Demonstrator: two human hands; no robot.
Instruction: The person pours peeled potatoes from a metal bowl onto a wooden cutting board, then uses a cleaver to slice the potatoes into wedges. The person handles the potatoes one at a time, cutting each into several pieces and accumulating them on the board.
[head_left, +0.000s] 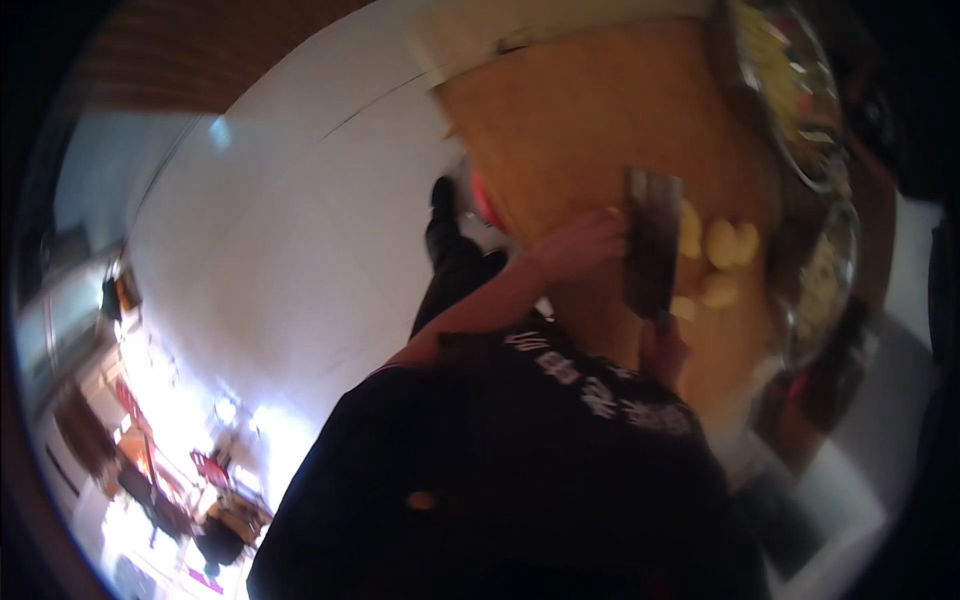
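Observation:
A broad cleaver (651, 240) lies across the view with its handle in my right hand (664, 351), its dark blade over the wooden board (592, 112). My left hand (589, 244) rests on the board just left of the blade, fingers bent towards it. Blur and the blade hide the fingertips, so whether they hold anything is unclear. A small pale bit (615, 213) shows by the fingers. Right of the cleaver are several peeled yellow pieces, probably potatoes (721, 244), one of them (682, 309) close to my right hand.
A large clear bowl (829, 112) of yellow food stands at the upper right. Below it, a smaller clear bowl (851, 247) holds pale cut pieces. Something red (487, 201) is beside the board's left edge, above the pale floor (300, 225).

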